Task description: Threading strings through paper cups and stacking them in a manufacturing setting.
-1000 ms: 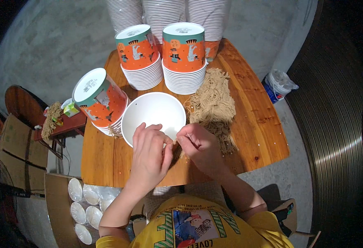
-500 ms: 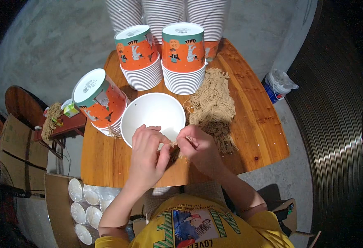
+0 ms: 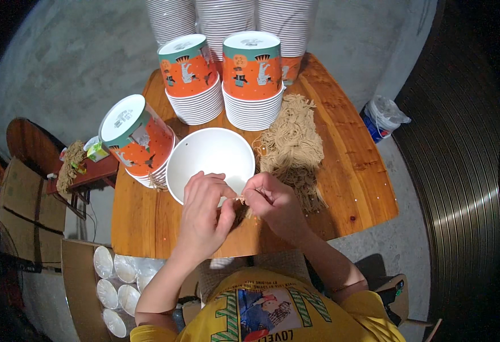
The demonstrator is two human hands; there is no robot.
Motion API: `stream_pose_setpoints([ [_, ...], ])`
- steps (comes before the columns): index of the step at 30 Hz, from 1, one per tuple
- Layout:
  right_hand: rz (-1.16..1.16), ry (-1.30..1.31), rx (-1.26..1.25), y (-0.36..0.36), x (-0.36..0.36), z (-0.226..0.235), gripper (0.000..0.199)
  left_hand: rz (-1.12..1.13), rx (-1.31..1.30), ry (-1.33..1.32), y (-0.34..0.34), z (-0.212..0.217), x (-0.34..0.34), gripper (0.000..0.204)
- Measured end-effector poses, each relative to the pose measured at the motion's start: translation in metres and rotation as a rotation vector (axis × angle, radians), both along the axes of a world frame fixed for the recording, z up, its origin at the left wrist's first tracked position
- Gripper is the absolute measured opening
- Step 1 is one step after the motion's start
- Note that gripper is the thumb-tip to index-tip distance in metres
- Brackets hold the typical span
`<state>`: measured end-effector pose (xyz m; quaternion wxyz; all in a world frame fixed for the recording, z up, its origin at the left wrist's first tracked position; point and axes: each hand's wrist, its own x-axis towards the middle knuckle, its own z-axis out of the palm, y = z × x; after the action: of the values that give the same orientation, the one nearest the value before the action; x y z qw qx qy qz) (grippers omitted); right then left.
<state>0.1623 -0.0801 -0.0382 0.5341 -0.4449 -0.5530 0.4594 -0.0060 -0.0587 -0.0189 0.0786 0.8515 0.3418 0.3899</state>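
1. The right hand (image 3: 270,202) pinches a tan cord (image 3: 241,199) at the white tub's (image 3: 211,149) near rim; the left hand (image 3: 203,208) is half curled beside it, its grip unclear.
2. Both hands partly hide that rim.
3. A cord bundle (image 3: 295,134) lies right on the tabletop (image 3: 349,154).
4. A tilted tub stack (image 3: 143,145) crowds the left; two upturned stacks (image 3: 188,74) (image 3: 253,74) stand beyond.

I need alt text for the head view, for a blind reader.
A person's left hand and right hand handle a thin tan strand by a round white-lined bucket on a brown wooden table, near a tan string bundle and stacked orange buckets.
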Motion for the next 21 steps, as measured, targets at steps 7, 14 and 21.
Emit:
stream_pose_setpoints([
  [7, 0.121, -0.032, 0.137, -0.003, 0.005, 0.001, 0.002, -0.04, -0.044, 0.011, -0.004, 0.007, 0.004, 0.016],
  [14, 0.068, -0.131, 0.174, 0.0, 0.01, -0.002, 0.003, -0.03, -0.108, -0.012, -0.005, 0.004, 0.0, 0.015],
  [21, -0.142, -0.497, 0.6, 0.003, 0.012, -0.004, 0.003, -0.054, -0.151, -0.098, -0.015, 0.002, -0.007, 0.013],
])
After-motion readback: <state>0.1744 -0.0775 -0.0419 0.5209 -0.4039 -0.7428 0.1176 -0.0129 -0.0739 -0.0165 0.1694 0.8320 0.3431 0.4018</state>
